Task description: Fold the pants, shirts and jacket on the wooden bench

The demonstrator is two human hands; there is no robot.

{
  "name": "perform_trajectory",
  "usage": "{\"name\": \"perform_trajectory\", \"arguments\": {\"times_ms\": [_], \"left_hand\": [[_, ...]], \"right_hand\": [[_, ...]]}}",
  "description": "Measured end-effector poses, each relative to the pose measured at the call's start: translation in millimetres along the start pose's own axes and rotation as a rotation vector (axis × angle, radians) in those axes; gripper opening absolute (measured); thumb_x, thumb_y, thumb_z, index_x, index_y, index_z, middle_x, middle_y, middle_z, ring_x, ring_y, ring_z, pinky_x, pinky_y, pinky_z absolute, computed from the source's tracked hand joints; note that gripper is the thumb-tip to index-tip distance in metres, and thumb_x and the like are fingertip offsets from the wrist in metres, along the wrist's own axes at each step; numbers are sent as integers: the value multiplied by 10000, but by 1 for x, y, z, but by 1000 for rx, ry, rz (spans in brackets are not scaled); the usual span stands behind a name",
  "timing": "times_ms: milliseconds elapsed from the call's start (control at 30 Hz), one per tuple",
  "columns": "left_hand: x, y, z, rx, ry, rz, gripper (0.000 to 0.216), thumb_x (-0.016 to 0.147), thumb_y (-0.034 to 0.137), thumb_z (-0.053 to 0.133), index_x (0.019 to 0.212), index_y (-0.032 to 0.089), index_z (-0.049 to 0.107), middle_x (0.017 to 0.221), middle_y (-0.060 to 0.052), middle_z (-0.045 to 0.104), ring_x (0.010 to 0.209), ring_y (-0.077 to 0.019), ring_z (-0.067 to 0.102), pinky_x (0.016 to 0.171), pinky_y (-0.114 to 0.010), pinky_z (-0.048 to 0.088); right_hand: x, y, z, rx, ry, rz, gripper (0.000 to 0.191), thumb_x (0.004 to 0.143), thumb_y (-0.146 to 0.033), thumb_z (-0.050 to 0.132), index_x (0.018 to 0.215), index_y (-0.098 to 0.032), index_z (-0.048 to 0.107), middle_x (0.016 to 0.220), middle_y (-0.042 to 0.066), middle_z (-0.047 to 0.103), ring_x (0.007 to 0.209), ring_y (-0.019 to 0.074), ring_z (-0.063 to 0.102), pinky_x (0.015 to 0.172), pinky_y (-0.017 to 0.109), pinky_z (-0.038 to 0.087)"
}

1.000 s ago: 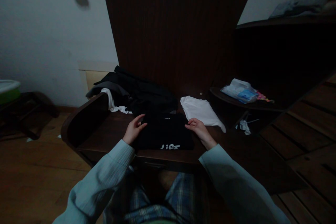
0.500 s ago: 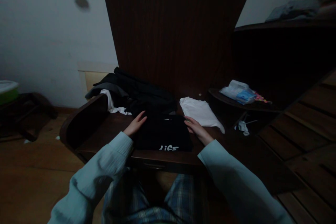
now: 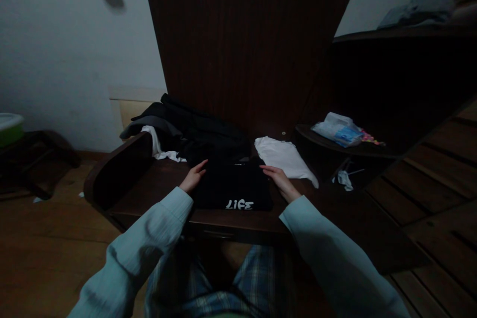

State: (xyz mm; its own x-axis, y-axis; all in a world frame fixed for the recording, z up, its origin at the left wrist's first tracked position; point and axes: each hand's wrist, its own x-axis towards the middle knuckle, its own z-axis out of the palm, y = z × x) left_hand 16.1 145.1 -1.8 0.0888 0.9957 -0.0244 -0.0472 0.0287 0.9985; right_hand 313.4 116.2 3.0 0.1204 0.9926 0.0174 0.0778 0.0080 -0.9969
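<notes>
Folded black garment (image 3: 231, 186) lies on counter (image 3: 139, 191); left hand (image 3: 193, 178) at its far-left corner, right hand (image 3: 281, 181) far-right; too dark to tell whether either grip pinches.

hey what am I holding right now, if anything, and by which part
Your left hand and right hand are at the far corners of the folded black garment; it's too dark to tell whether they grip or merely touch it.
</notes>
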Motion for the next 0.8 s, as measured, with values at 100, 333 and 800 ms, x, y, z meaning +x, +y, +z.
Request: {"name": "perform_trajectory", "arguments": {"times_ms": [100,333,800], "left_hand": [[0,-5,-3,-16,12,-50,528,710,194,579,1226,177,468,1158,-84,574,1051,-231,534,921,-384,401],[6,-9,-4,160,46,75,484,716,330,582,1163,151,530,1207,-94,535,1120,-248,476,961,-372,356],[-57,-1,-5,397,155,224,650,787,408,465,1340,200,194,1232,-101,482,1126,-195,464,955,-343,341]], "right_hand": [[4,11,2,-53,9,-26,272,617,-182,578,872,-176,671,850,30,679,799,162,600,791,310,429],[9,17,7,-230,15,-18,334,615,-131,549,933,-143,651,728,34,676,660,159,599,688,303,459],[-44,19,-1,-100,222,-149,487,623,-417,590,1038,-164,552,872,68,633,746,163,592,695,299,471]]}}
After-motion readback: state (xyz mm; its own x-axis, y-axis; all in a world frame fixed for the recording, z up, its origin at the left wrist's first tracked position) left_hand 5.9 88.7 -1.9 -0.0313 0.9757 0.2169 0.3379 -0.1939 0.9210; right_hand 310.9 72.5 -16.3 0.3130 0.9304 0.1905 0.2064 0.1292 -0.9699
